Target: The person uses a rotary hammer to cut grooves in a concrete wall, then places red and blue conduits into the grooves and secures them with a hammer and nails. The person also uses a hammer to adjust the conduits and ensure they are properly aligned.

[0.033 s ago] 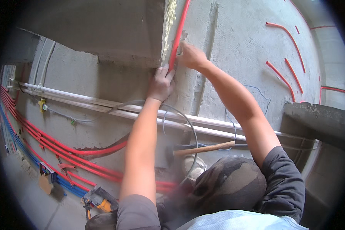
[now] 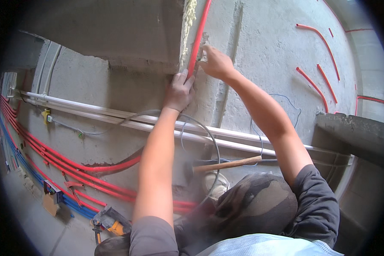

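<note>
Against the bare concrete surface, a straight red pipe (image 2: 199, 38) runs up out of view beside a strip of pale foam (image 2: 188, 21). My left hand (image 2: 179, 91) grips it near the lower end, fingers and thumb on either side. Just right of the pipe, my right hand (image 2: 218, 64) reaches to a small rough hollow (image 2: 205, 38) in the concrete. Its index finger and thumb are apart, and I see nothing between them. A hammer with a wooden handle (image 2: 232, 164) lies below, near my knee; its dark head is blurred.
White pipes (image 2: 239, 147) cross below my hands, with a looping grey cable (image 2: 215, 143) over them. Long red pipes (image 2: 79, 170) and blue pipes (image 2: 74, 207) run at left, near a yellow-and-black power tool (image 2: 115, 225) and an open carton (image 2: 51, 202). Short red pipe pieces (image 2: 312, 88) lie at right.
My right hand's fingers have spread from a closed, bent pose beside the hollow. The left hand and red pipe stay nearly where they were.
</note>
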